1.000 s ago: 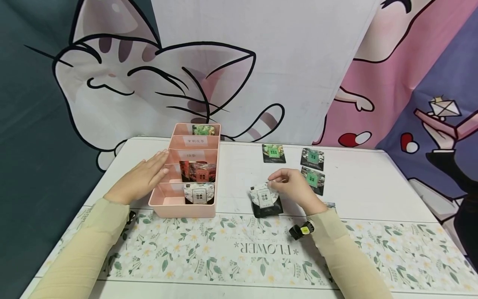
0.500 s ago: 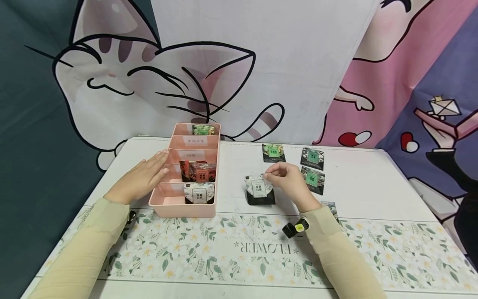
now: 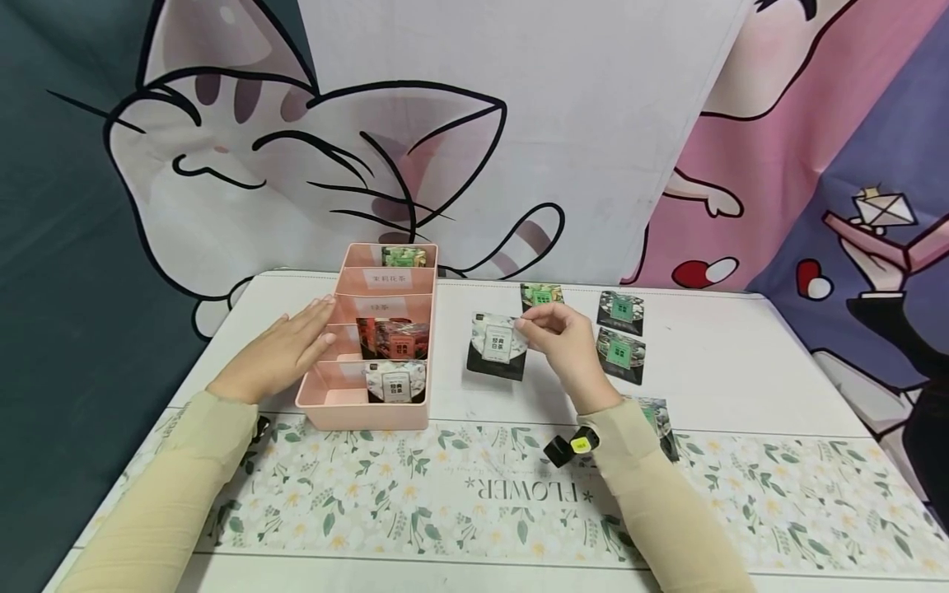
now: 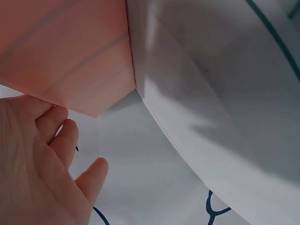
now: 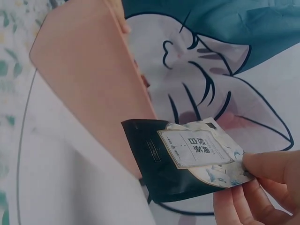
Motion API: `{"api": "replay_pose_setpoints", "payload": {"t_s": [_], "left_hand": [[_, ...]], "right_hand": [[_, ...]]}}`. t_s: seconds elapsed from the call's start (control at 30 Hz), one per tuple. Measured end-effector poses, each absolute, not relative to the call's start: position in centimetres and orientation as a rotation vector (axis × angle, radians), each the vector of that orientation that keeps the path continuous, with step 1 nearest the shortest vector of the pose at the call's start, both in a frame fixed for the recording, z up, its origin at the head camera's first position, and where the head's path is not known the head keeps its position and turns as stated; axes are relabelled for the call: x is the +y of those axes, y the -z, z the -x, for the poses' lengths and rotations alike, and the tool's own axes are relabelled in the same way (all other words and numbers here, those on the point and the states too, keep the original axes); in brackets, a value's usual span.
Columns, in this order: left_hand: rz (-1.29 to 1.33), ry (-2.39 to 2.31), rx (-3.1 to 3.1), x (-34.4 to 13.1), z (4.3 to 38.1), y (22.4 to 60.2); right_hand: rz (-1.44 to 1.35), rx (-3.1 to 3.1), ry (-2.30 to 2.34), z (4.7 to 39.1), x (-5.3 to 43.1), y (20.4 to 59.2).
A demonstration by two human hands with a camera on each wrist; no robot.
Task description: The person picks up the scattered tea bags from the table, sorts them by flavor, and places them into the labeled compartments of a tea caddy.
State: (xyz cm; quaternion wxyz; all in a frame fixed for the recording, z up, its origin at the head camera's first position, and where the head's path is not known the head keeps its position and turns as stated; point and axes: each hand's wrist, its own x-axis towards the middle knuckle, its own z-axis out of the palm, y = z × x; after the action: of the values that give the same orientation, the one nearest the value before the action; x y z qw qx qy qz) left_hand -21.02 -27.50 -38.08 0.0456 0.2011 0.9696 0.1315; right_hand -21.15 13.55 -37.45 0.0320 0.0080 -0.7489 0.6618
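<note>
My right hand (image 3: 567,350) pinches a black-and-white tea sachet (image 3: 497,344) by its upper right corner, above the table. In the right wrist view the sachet (image 5: 187,159) is gripped between thumb and fingers, its label facing up. My left hand (image 3: 278,352) rests with extended fingers against the left side of a pink divided box (image 3: 363,418). In the box, a white sachet (image 3: 396,384) stands in the nearest compartment, red sachets (image 3: 396,339) in the one behind it, and a green sachet (image 3: 404,257) in the farthest.
On the table (image 3: 726,371) lie a bright green sachet (image 3: 541,295), partly behind my right hand, and two dark green sachets (image 3: 621,313) to its right. Another sachet (image 3: 656,420) lies partly under my right forearm. A patterned cloth backdrop (image 3: 593,148) hangs behind the table.
My right hand has lifted the white tea sachet off the table and carried it left and away from me, toward the box. The left hand has stayed in place.
</note>
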Motion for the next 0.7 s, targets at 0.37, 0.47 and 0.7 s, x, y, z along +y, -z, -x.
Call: {"api": "replay_pose_setpoints", "payload": {"t_s": [0.37, 0.47, 0.7], "left_hand": [[-0.597, -0.353, 2.964, -27.3, 20.9, 37.8], [-0.602, -0.334, 2.972, -27.3, 20.9, 37.8], [-0.617, -0.265, 3.002, -27.2, 20.8, 37.7]], "right_hand": [[-0.218, -2.197, -2.094, 21.0, 10.7, 36.0], [-0.259, -2.131, -2.132, 20.9, 9.7, 35.6], [-0.308, -2.077, -2.194, 20.5, 7.7, 35.0]]}}
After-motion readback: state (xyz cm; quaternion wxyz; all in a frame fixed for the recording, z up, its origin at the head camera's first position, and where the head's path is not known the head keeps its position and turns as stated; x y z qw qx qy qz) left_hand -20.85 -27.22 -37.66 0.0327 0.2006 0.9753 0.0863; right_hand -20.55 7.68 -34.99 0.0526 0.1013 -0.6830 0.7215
